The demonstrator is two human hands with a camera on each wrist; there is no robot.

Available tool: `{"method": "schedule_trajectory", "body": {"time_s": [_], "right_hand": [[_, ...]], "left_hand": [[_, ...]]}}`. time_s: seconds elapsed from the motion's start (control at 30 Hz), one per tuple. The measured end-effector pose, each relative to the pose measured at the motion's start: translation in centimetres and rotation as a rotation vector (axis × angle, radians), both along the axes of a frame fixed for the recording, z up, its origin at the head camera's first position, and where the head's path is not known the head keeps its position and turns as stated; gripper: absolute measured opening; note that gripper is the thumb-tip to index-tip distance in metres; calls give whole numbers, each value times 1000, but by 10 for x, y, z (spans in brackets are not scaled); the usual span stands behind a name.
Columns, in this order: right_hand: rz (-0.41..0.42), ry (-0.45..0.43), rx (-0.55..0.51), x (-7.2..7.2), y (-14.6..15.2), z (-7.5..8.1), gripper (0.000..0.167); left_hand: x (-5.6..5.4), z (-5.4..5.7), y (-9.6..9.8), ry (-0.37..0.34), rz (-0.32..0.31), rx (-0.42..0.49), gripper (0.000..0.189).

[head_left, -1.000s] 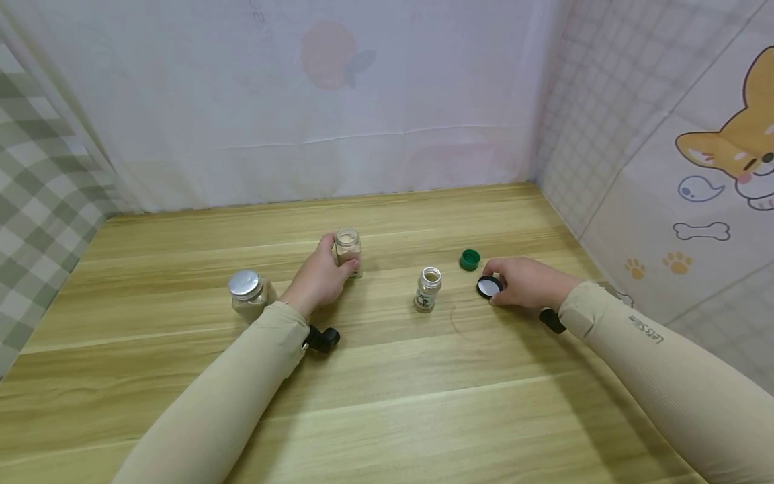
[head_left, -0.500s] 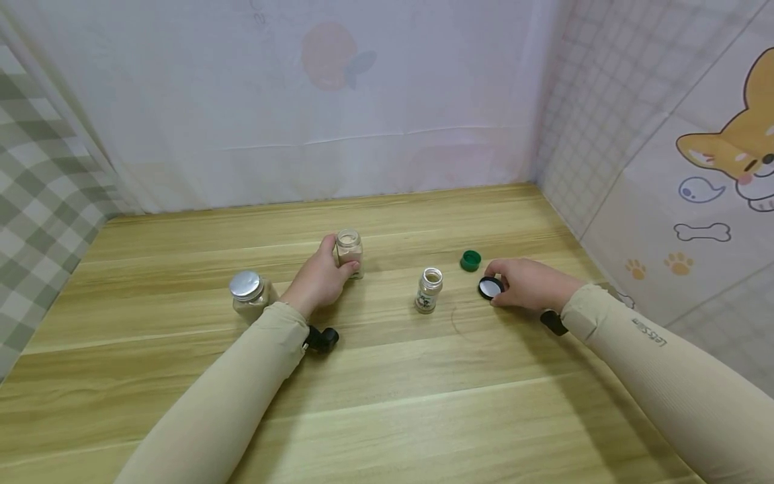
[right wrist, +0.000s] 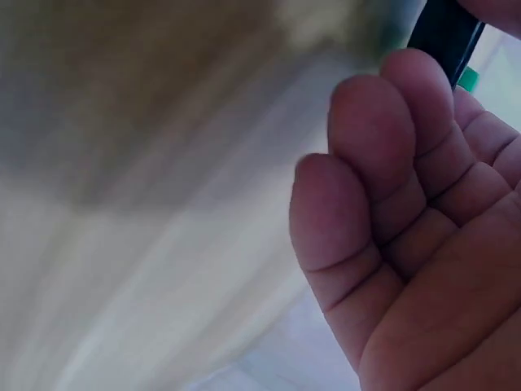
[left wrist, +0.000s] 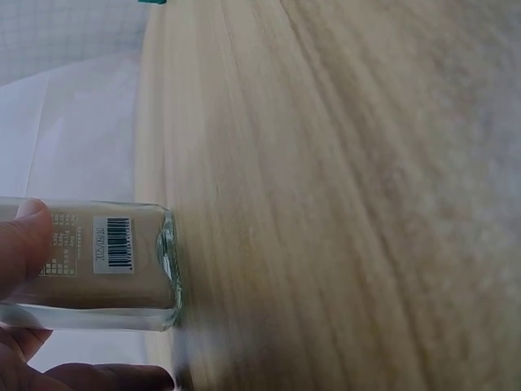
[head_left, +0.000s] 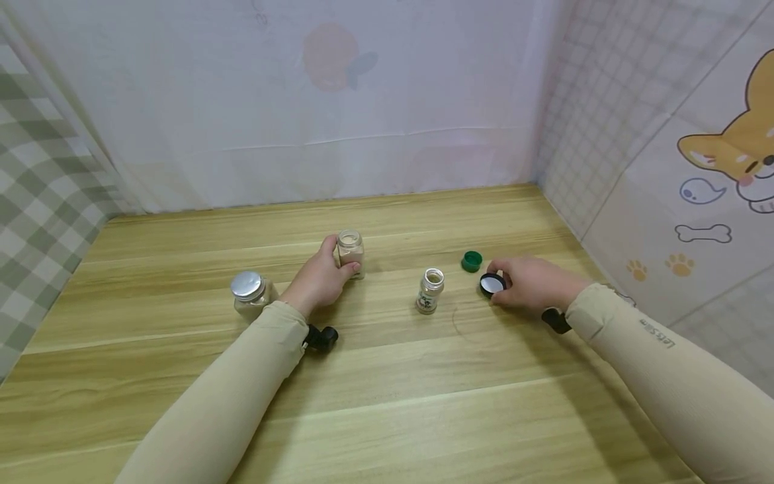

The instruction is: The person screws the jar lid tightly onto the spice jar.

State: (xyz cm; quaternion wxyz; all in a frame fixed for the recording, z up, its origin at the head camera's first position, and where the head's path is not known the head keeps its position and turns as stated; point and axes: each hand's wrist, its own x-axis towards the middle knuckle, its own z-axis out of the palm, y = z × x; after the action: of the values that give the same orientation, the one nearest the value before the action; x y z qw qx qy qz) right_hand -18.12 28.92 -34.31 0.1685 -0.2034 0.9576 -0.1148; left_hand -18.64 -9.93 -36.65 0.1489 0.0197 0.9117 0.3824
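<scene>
My left hand (head_left: 322, 280) grips a lidless square glass jar (head_left: 352, 256) of pale powder, thumb across its side, and the jar stands upright on the table. The left wrist view shows a barcode label on this glass jar (left wrist: 89, 257). At the right, my right hand (head_left: 535, 284) pinches a black lid (head_left: 492, 285) by its edge, the pale inner side facing up. Only a dark strip of the black lid (right wrist: 447, 37) shows in the right wrist view, past the curled fingers (right wrist: 330, 216). Between the hands stands a small uncapped jar (head_left: 429, 292) with a printed label.
A green cap (head_left: 471, 261) lies upside down just behind the black lid. Left of my left wrist is a square jar (head_left: 250, 294) with a silver lid. Fabric walls border the wooden table (head_left: 387, 403) at the back and right.
The black lid in my right hand has tilted up slightly, towards the hand. My left hand and its jar hold their place, and the view has shifted very slightly.
</scene>
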Motion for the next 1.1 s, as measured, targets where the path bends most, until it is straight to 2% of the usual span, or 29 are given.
{"method": "schedule_trajectory", "body": {"time_s": [0.2, 0.37, 0.6, 0.73, 0.87, 1.1], "right_hand": [[-34, 36, -87, -6, -3, 16, 34], [-26, 108, -146, -12, -13, 34, 32], [2, 189, -182, -16, -43, 58, 33], [48, 210, -204, -20, -64, 69, 30], [104, 199, -223, -25, -83, 77, 25], [130, 215, -184, -27, -108, 82, 25]], "left_hand": [[-1, 0, -1, -12, -10, -3, 72], [-1, 1, 0, -11, -12, 4, 71], [0, 0, -1, -13, -9, 0, 72], [0, 0, -1, -20, -8, 0, 72], [0, 0, -1, -20, -9, 0, 72], [-1, 1, -1, -16, -16, 1, 71]]}}
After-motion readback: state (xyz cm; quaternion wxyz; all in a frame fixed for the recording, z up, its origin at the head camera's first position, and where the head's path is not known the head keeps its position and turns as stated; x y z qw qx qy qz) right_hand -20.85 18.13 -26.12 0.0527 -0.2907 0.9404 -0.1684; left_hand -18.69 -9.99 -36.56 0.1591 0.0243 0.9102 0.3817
